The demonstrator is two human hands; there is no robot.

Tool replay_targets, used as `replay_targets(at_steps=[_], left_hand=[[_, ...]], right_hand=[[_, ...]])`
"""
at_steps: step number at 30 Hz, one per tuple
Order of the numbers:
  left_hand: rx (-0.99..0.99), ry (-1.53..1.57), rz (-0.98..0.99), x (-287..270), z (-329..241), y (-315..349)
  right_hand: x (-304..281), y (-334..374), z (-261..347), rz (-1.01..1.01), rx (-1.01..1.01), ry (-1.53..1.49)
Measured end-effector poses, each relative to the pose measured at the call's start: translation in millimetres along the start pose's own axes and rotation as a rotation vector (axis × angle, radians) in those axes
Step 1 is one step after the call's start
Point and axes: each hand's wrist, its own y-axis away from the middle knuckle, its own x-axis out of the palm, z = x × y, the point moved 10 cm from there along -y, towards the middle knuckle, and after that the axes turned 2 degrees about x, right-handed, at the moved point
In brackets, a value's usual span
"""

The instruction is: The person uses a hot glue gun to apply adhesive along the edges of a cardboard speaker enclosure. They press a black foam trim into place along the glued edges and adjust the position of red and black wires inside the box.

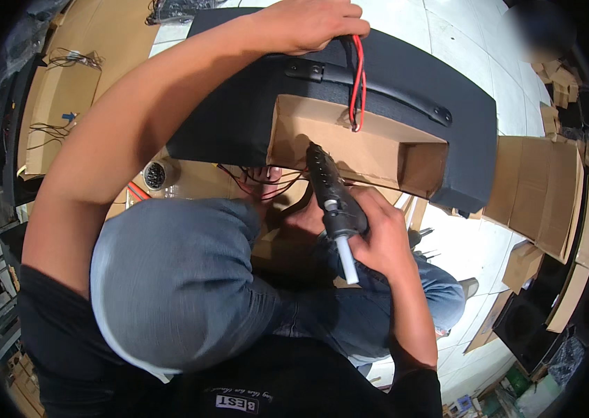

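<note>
My right hand (385,237) is wrapped round the grip of a black hot glue gun (336,202). A pale glue stick (347,261) sticks out of its rear. The gun's nozzle points into the bare-wood recess (322,129) of a black carpeted box (465,132), which looks like a speaker cabinet. At the box's far side, my left hand (319,26) is closed on a pair of red wires (360,76). They hang over the black strap handle (385,94), their ends at the recess's upper edge. Whether the nozzle touches the wood I cannot tell.
Left of the recess stands a clear jar of small dark parts (157,174), beside dark loose cables (266,188). Cardboard boxes (535,188) lie at the right on white floor tiles (472,261). A cardboard piece with thin wires (64,104) is at the far left.
</note>
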Motion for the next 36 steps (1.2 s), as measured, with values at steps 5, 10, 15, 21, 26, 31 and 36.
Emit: replay_targets(at_steps=[5, 10, 15, 21, 26, 31, 36], left_hand=[[-0.074, 0.156, -0.206, -8.9, 8.9, 9.0], [-0.05, 0.144, -0.232, -6.0, 12.3, 11.4], [-0.057, 0.197, -0.231, -9.0, 13.7, 11.8], [-0.063, 0.228, -0.211, -8.6, 15.1, 9.1], [-0.076, 0.212, -0.194, -6.2, 14.5, 7.4], [-0.087, 0.239, -0.176, -7.6, 16.7, 7.6], [-0.078, 0.241, -0.179, -5.5, 14.5, 5.4]], right_hand=[[24.1, -46.0, -10.1, 0.14, -0.038, 0.307], [31.8, -74.8, -11.4, 0.225, -0.036, 0.415], [38.5, -85.7, -17.5, 0.26, -0.064, 0.444], [39.6, -89.5, -19.0, 0.243, -0.081, 0.493], [30.6, -83.3, -21.5, 0.2, -0.093, 0.53], [39.3, -90.2, -11.5, 0.171, -0.159, 0.518], [28.9, -83.6, -23.3, 0.158, -0.122, 0.496]])
